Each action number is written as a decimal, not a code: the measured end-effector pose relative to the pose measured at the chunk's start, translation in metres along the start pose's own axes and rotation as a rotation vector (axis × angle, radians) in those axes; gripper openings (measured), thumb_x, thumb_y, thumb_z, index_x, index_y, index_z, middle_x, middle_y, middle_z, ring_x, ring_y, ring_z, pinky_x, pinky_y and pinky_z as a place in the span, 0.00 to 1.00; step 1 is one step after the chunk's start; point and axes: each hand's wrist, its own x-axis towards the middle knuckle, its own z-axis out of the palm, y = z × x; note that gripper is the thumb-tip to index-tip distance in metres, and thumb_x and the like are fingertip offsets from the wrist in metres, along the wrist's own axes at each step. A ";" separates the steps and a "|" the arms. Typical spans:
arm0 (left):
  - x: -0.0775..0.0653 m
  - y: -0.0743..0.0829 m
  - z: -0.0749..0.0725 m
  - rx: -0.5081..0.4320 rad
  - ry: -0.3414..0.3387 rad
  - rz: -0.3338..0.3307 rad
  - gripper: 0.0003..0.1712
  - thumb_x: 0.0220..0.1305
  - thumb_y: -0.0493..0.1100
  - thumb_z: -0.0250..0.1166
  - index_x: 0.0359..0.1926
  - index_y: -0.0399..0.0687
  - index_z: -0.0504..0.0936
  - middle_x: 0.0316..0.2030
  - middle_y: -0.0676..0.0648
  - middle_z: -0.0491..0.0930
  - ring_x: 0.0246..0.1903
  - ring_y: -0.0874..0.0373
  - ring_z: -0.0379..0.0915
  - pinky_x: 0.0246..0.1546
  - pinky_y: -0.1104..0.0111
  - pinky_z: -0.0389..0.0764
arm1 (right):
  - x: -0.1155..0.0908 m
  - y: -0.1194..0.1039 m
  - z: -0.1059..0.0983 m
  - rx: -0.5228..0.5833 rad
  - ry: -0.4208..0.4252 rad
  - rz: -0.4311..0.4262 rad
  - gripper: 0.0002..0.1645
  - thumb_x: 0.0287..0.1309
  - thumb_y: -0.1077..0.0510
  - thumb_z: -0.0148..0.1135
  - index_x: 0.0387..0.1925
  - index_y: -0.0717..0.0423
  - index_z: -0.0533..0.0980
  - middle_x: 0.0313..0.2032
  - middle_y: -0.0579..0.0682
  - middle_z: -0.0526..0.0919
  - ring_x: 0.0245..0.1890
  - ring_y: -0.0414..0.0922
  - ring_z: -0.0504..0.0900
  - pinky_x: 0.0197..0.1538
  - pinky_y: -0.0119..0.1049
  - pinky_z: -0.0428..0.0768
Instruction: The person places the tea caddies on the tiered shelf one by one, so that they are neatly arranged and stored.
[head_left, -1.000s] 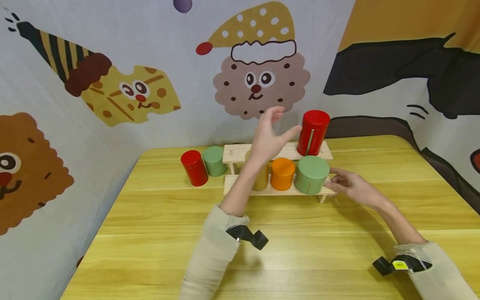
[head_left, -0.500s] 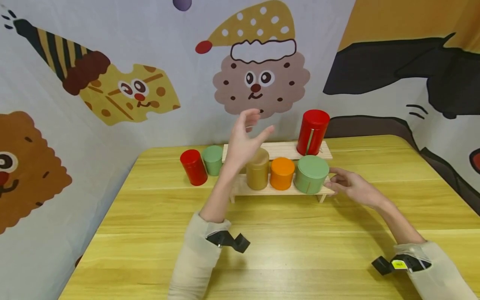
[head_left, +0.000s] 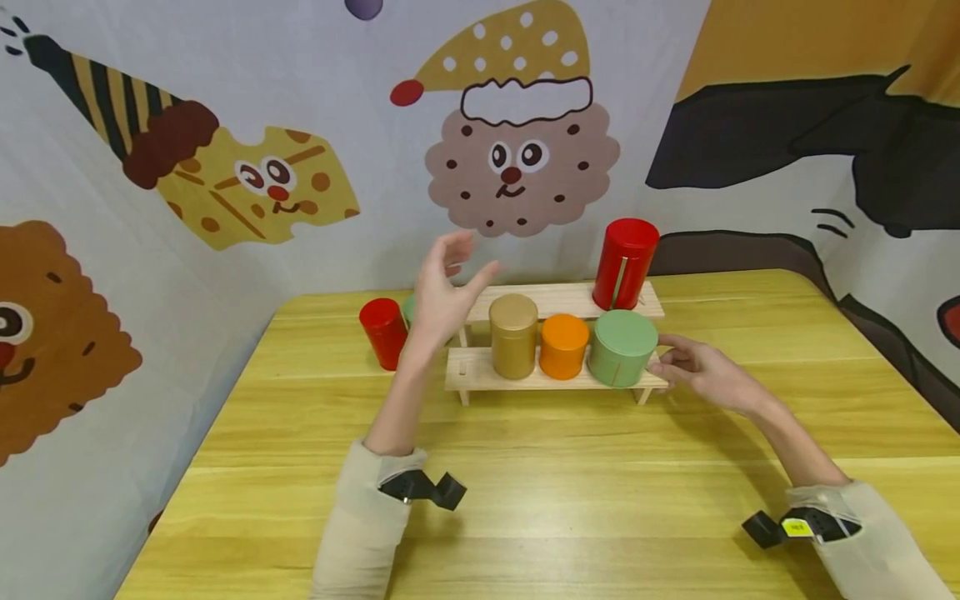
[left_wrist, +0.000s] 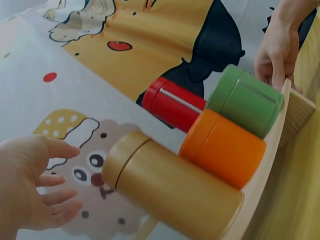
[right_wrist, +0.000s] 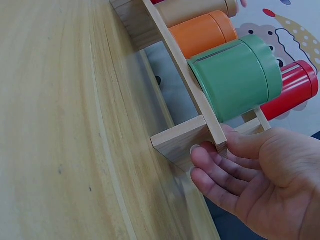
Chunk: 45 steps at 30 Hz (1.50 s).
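My left hand (head_left: 441,296) is in the air with fingers loosely spread and holds nothing. It is nearest to the small red tin (head_left: 386,333) and a small green tin (head_left: 408,308), which it mostly hides in the head view. My right hand (right_wrist: 265,180) pinches the right end of the two-tier wooden shelf (head_left: 480,382), thumb above the board and fingers below. On the lower tier stand a gold tin (head_left: 513,337), an orange tin (head_left: 564,347) and a wide green tin (head_left: 622,350). A tall red tin (head_left: 626,265) stands on the upper tier's right end.
The shelf stands near the back of a wood-grain table (head_left: 555,500). A cloth backdrop (head_left: 322,92) with cartoon prints hangs close behind it. The small red and green tins are on the table left of the shelf.
My left hand has moved left, from beside the tall red tin, past the gold tin, to near the small tins. My right hand has stayed at the shelf's end.
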 end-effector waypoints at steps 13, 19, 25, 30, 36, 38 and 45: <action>-0.011 -0.028 -0.031 0.043 0.033 -0.028 0.31 0.65 0.43 0.71 0.65 0.38 0.72 0.58 0.41 0.76 0.58 0.48 0.71 0.63 0.53 0.69 | 0.000 -0.001 0.000 0.028 -0.008 0.007 0.35 0.73 0.59 0.57 0.71 0.73 0.58 0.44 0.61 0.82 0.37 0.46 0.84 0.41 0.40 0.83; -0.015 -0.038 -0.044 0.105 0.063 -0.040 0.30 0.64 0.42 0.71 0.63 0.37 0.73 0.57 0.40 0.76 0.58 0.47 0.71 0.64 0.54 0.69 | 0.000 -0.001 0.000 0.022 -0.007 0.012 0.35 0.73 0.58 0.57 0.71 0.73 0.58 0.44 0.60 0.82 0.37 0.46 0.83 0.42 0.40 0.83; -0.017 -0.047 -0.056 0.174 0.094 -0.033 0.30 0.64 0.41 0.71 0.63 0.35 0.73 0.57 0.37 0.75 0.58 0.44 0.69 0.64 0.54 0.68 | 0.000 0.000 -0.001 0.015 -0.002 0.017 0.35 0.73 0.58 0.58 0.71 0.73 0.58 0.45 0.61 0.82 0.39 0.46 0.82 0.41 0.39 0.83; -0.019 -0.055 -0.068 0.216 0.111 -0.049 0.30 0.64 0.41 0.70 0.64 0.35 0.73 0.58 0.36 0.74 0.58 0.43 0.67 0.65 0.54 0.66 | 0.000 0.000 0.000 0.015 -0.002 0.023 0.35 0.73 0.58 0.58 0.71 0.73 0.58 0.45 0.61 0.82 0.39 0.46 0.83 0.42 0.39 0.83; -0.023 -0.067 -0.082 0.291 0.085 -0.121 0.34 0.63 0.45 0.71 0.66 0.36 0.71 0.63 0.36 0.69 0.63 0.43 0.63 0.66 0.51 0.64 | 0.000 -0.001 0.000 0.011 -0.002 0.026 0.35 0.73 0.58 0.58 0.71 0.73 0.58 0.45 0.61 0.82 0.40 0.47 0.82 0.42 0.39 0.83; -0.024 -0.071 -0.087 0.311 0.073 -0.147 0.36 0.63 0.46 0.71 0.67 0.37 0.70 0.64 0.37 0.67 0.64 0.42 0.61 0.67 0.50 0.64 | 0.000 -0.001 0.000 0.009 -0.002 0.026 0.35 0.73 0.58 0.58 0.71 0.73 0.58 0.45 0.61 0.82 0.40 0.47 0.82 0.42 0.39 0.83; -0.029 -0.084 -0.098 0.366 0.037 -0.193 0.38 0.61 0.43 0.72 0.68 0.36 0.68 0.65 0.35 0.64 0.64 0.40 0.61 0.63 0.49 0.69 | 0.000 -0.001 0.000 0.007 0.000 0.022 0.35 0.73 0.58 0.57 0.71 0.73 0.58 0.46 0.62 0.82 0.41 0.47 0.83 0.43 0.39 0.83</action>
